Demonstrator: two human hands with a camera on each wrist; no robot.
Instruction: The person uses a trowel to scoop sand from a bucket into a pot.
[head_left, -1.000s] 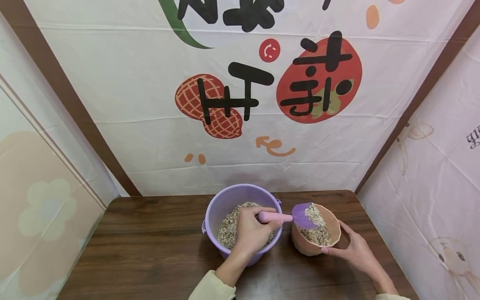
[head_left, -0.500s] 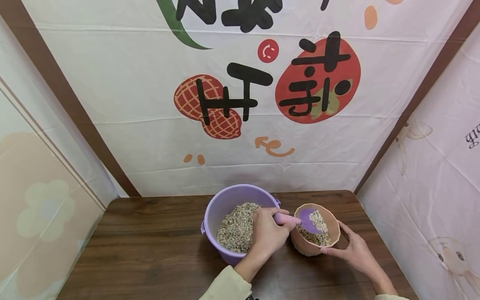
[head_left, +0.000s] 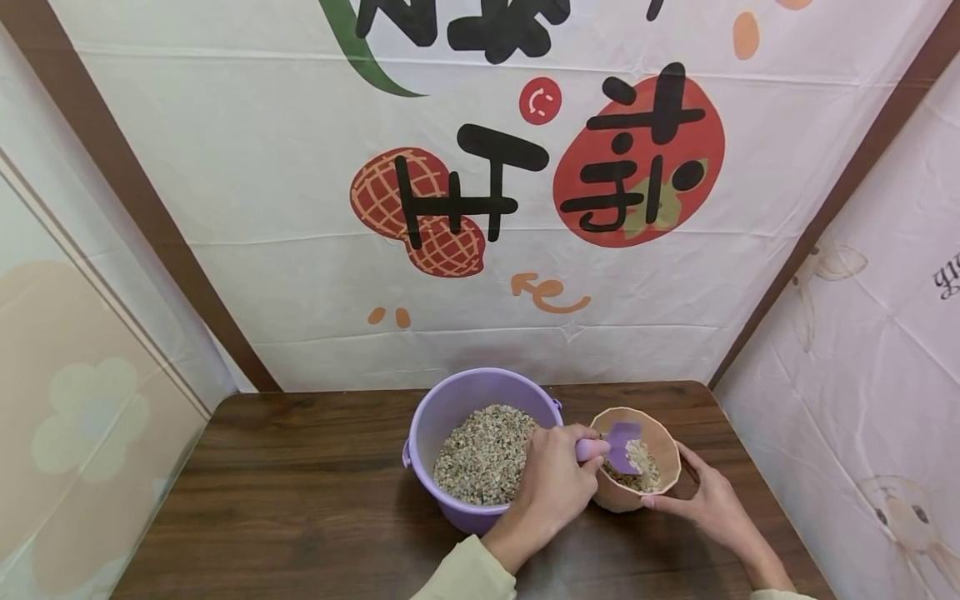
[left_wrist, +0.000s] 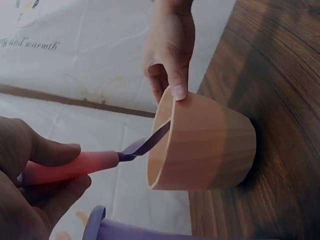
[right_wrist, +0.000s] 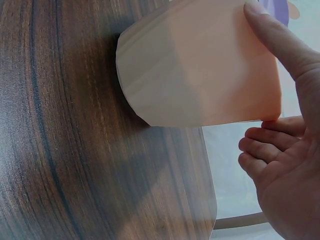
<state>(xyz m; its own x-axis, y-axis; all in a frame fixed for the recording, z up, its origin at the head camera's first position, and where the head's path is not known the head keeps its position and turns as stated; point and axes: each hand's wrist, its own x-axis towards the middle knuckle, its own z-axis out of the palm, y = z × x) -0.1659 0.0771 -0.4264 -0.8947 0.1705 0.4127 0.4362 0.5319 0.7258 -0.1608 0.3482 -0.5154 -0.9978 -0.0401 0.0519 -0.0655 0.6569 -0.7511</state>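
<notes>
My left hand [head_left: 555, 479] grips the pink handle of a small toy shovel [head_left: 592, 450], with the thumb on one side and fingers on the other. Its purple blade [left_wrist: 150, 142] reaches tilted into the mouth of a peach-coloured flowerpot [left_wrist: 210, 145]. Pale gravel [head_left: 640, 458] lies at the blade and in the pot. On the pot's right side, my right hand [head_left: 712, 504] holds the rim, thumb near and fingers farther round, as the right wrist view shows. A purple bucket [head_left: 431, 425] with much gravel [head_left: 483, 458] stands left of the pot, partly behind my left hand.
Both containers stand on a dark wooden table [head_left: 300, 492]. A printed white cloth [head_left: 300, 292] hangs behind the table's back edge, and another cloth [head_left: 847, 392] runs along the right side.
My left hand has moved right, from over the bucket toward the flowerpot. The shovel's blade has gone down into the pot and tipped, with its gravel lower. My right hand has stayed in place.
</notes>
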